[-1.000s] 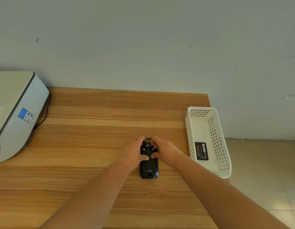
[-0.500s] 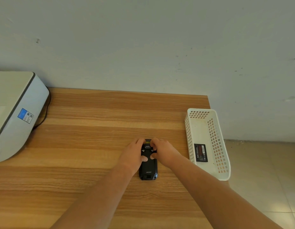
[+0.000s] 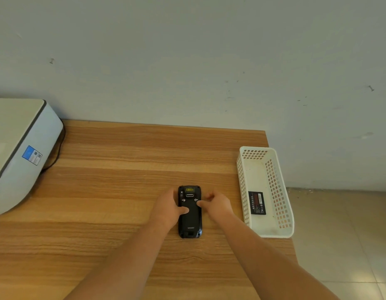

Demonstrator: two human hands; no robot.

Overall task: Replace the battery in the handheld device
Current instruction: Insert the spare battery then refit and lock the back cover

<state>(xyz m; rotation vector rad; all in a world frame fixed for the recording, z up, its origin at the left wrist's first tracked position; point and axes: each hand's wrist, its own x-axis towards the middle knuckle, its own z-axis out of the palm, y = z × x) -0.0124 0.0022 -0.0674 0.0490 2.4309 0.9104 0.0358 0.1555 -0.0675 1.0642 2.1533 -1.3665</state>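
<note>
A black handheld device [image 3: 189,213] lies face down near the table's [image 3: 122,169] right edge; the left hand [image 3: 167,210] grips its left side, thumb on its back; the right hand [image 3: 217,204], fingers curled, presses its thumb there; a battery [image 3: 257,202] lies in a white basket [image 3: 284,231] at that edge.

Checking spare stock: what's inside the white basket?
One black battery with a red label lies flat on the floor of the white basket, toward its near end. Nothing else shows; the near left corner is hidden by the wall.
</note>
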